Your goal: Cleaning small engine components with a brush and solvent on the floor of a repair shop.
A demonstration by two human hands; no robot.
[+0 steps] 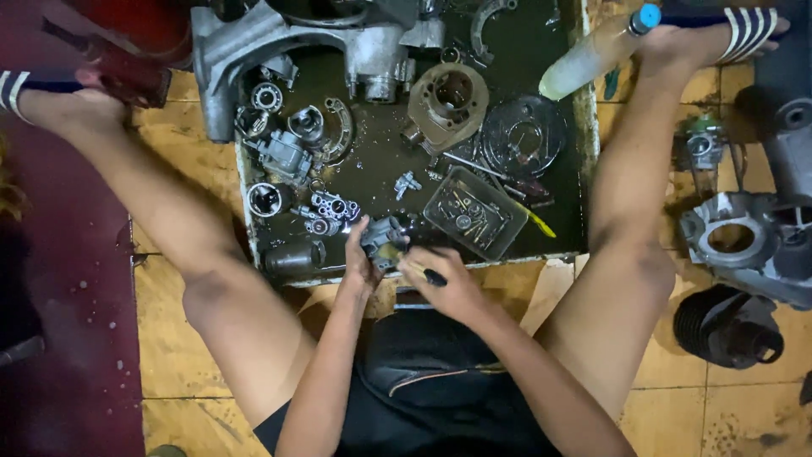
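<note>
Your left hand (362, 258) closes its grip around a small grey metal carburettor body (385, 239) at the near edge of the oily wash tray (584, 127), while your right hand (448, 283) pinches a dark-handled brush (419, 269) against it. Expect the casting to be dense, rigid and slick; hold its blocky middle. Its long axis is unclear, half hidden by your fingers.

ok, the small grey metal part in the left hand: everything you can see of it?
The small grey cast-metal part is blocky, with ports and bosses, and looks wet and grimy. The left hand grips it from the left, above the near edge of the dark liquid-filled wash tray. The right hand holds a black-handled brush against it.
</note>
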